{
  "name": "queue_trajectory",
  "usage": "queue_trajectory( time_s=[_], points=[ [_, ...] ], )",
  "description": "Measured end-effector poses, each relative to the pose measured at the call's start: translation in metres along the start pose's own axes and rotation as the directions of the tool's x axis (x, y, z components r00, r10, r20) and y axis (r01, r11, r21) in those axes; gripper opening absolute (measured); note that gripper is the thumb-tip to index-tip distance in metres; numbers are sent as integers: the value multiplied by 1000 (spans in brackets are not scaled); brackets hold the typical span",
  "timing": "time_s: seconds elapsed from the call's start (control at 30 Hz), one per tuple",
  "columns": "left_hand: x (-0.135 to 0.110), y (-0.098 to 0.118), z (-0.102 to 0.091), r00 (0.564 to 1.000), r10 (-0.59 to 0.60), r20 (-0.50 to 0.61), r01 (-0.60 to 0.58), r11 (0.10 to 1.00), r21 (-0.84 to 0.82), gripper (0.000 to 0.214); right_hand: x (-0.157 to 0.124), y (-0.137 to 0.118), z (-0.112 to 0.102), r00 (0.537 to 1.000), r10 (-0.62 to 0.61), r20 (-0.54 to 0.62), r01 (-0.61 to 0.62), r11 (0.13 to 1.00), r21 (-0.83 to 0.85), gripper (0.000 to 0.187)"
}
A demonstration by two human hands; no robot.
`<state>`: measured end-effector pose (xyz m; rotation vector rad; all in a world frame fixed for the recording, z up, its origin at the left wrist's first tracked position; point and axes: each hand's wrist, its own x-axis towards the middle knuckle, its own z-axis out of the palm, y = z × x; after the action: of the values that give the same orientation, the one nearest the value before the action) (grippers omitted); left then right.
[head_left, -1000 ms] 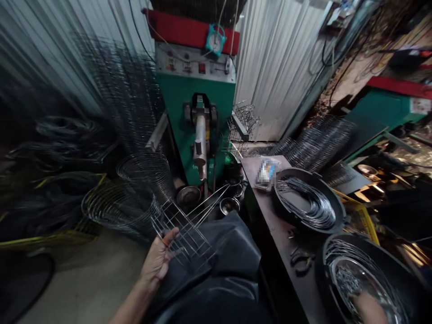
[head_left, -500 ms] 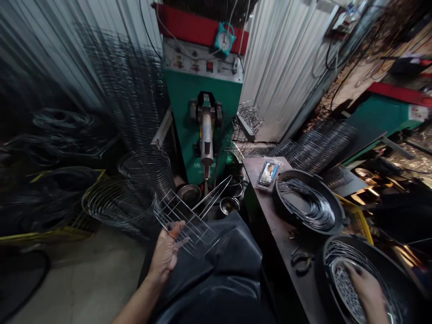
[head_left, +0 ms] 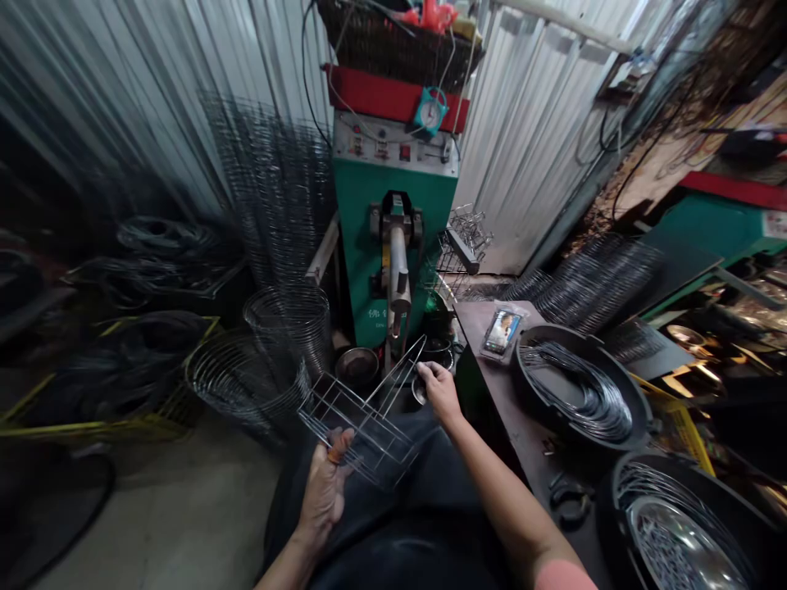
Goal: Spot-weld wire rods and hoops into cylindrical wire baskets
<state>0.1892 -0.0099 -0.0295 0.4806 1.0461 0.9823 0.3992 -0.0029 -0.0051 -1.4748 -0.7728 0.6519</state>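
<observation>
A wire rack frame [head_left: 362, 410] lies tilted over my lap in the head view. My left hand [head_left: 325, 490] grips its near edge, thumb on top. My right hand [head_left: 438, 388] is closed on the frame's far upright end, just below the welding head [head_left: 398, 283] of a green machine [head_left: 393, 213]. Whether a small part is pinched in my right fingers is hidden.
To the right, a dark bench [head_left: 492, 328] carries a phone [head_left: 502, 329], a black tub of wire rings [head_left: 578, 393], pliers [head_left: 569, 500] and a second tub [head_left: 682, 533]. Stacks of round wire grilles [head_left: 258, 369] stand left. Small metal bowls [head_left: 360, 365] sit under the machine.
My right hand left the near tub and came across to the far end of the frame. The frame rose slightly toward the welding head; the view shifted right.
</observation>
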Motion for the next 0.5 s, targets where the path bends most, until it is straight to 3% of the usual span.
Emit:
queue_trajectory(
  time_s=[0.5],
  points=[
    [21,5,2,998,40,57,-45,994,95,42,25,7,11,996,29,86,-37,995,91,34]
  ],
)
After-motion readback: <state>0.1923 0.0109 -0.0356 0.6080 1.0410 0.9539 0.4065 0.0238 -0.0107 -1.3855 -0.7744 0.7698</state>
